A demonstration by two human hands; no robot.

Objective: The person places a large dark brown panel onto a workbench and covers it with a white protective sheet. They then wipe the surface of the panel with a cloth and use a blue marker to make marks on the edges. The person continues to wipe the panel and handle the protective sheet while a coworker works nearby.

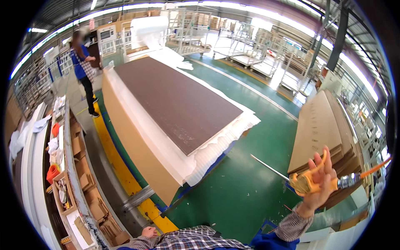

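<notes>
My right hand [318, 183] is raised at the right and grips an orange air blow gun [306, 182]. Its thin metal nozzle [268, 167] points left toward the big table, and an orange hose [375, 167] runs off to the right. My left hand [148, 231] hangs low at the bottom edge, fingers curled, holding nothing that I can see. Ahead lies a long dark brown panel [175, 100] on white foam sheets [216, 150], which rest on a tall stack of cardboard [133, 146].
A second stack of brown cardboard sheets [321, 129] stands at the right. Shelves with boxes and small parts [79, 175] line the left. A person in blue [83, 66] stands at the far left end. A white foam roll [148, 27] and metal carts [250, 46] are behind.
</notes>
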